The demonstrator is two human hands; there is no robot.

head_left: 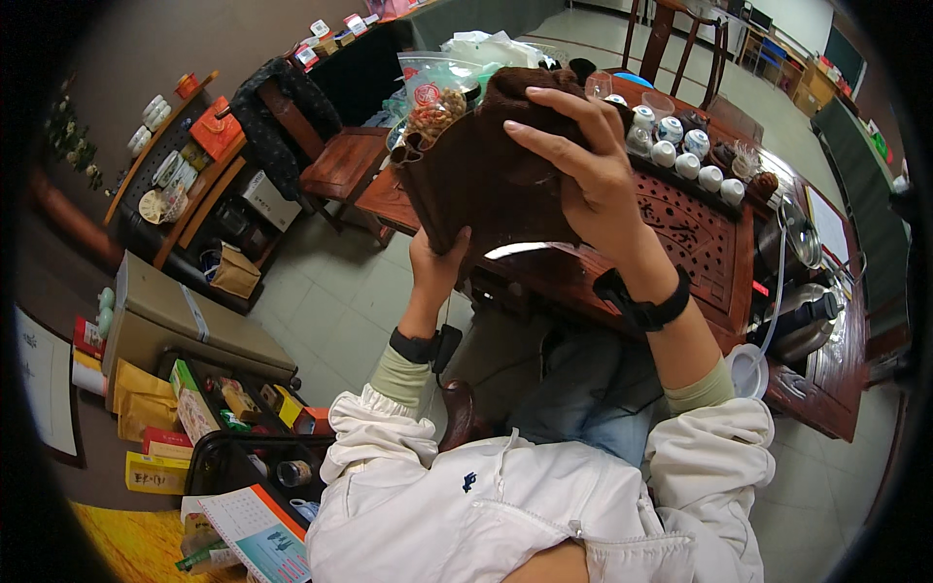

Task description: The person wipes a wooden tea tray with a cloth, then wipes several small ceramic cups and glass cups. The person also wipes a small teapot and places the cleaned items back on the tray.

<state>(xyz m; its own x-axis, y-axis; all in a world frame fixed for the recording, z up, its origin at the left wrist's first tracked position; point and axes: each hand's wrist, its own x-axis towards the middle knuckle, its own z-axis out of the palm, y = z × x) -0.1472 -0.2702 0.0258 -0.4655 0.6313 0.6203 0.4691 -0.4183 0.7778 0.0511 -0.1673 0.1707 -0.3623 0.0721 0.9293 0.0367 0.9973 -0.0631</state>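
1. Aloft, a dark brown scroll-edged panel (486,199), seemingly wooden, tilts between two bare hands, ahead of the person's chest and beside the near edge of a carved tea table (826,398).
2. Below, the left hand (439,262) grips the panel's lower left corner, thumb on the near face; the rolled edge slants from there toward the upper left.
3. Opposite, the right hand (588,175) spreads its fingers over a bunched brown cloth (530,87) at the panel's upper right.
4. Both hands touch, neither nearer; the overall long axis cannot be told.
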